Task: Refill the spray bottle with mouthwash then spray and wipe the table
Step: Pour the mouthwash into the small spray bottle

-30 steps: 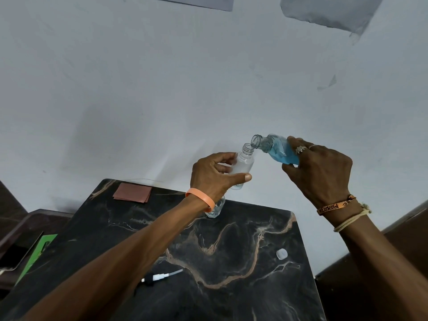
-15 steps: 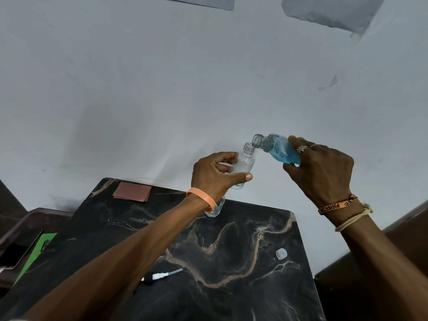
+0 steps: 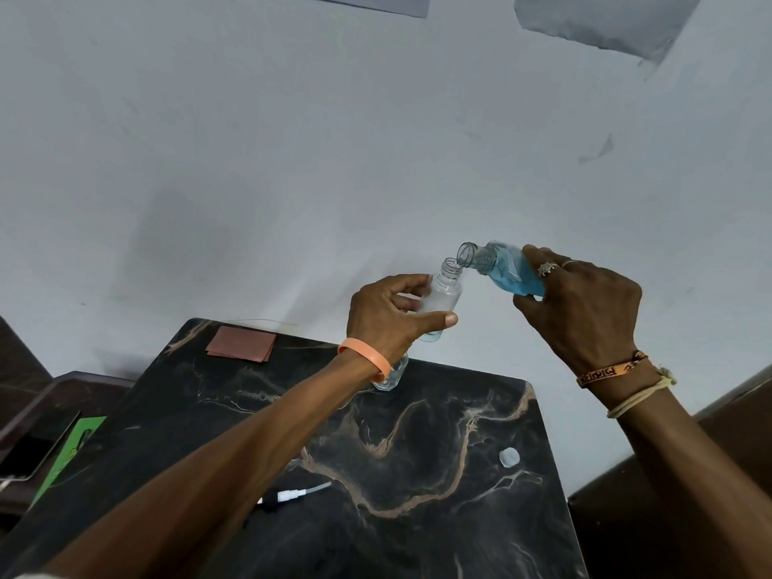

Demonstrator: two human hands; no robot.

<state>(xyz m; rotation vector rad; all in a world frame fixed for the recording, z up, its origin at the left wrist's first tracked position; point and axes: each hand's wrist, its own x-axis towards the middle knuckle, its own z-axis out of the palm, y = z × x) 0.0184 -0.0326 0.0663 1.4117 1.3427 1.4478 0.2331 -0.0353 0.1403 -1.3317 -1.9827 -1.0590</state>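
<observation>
My right hand [image 3: 585,311] tips the mouthwash bottle [image 3: 507,269] lower than a sec ago, mouth now touching the spray bottle [image 3: 443,294] gripped in my left hand [image 3: 388,319].

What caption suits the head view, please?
Right hand tips mouthwash bottle toward spray bottle held by left hand.

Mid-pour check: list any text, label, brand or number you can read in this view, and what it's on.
No text can be read outright.
Woven band on the right wrist: dark characters, too small and blurred to read.
Green card left of the table: a dark mark, not legible.
Mouthwash bottle in the right hand: no label showing.
Spray bottle in the left hand: no label showing.
</observation>
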